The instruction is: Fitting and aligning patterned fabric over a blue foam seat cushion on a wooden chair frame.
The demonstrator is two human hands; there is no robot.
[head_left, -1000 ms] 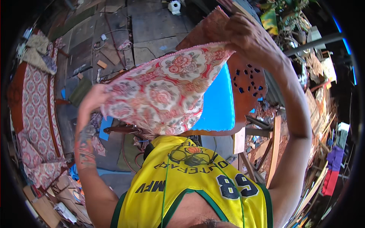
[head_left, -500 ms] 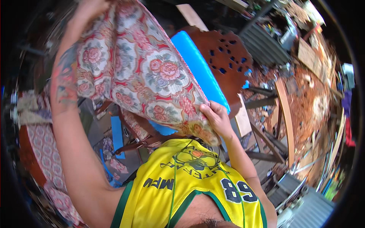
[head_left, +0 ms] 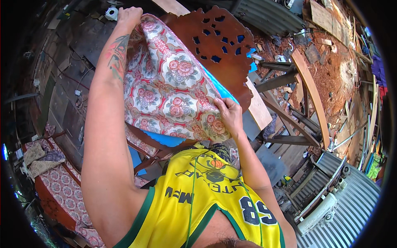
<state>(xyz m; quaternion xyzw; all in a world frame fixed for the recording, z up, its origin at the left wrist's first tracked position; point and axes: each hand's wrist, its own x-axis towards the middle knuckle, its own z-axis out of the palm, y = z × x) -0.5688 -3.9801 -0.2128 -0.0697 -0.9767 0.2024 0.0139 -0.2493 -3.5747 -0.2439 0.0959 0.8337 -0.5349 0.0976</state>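
Note:
A floral fabric [head_left: 165, 78] in red, pink and cream is stretched between my two hands. My left hand [head_left: 130, 17] grips its far corner at the upper left. Closer to my body, my right hand [head_left: 229, 113] pinches the near right corner, thumb on top. Beneath the cloth lies a blue foam pad [head_left: 165, 138], showing along the fabric's right edge and below its near edge. Under that is a brown wooden chair part [head_left: 225, 58] with a scalloped rim and cut-out holes, which sticks out past the cloth at the far right.
At left stands a wooden seat [head_left: 62, 186] with similar floral upholstery and a folded cloth [head_left: 43, 157] on it. Wooden frame legs [head_left: 281, 82] and a curved plank [head_left: 312, 95] stand to the right. Corrugated metal sheets [head_left: 343, 215] lie lower right, scrap wood beyond.
My left hand has come down and to the right, bringing the fabric lower over the blue pad. My right hand keeps its corner, shifted slightly. The view has turned a little.

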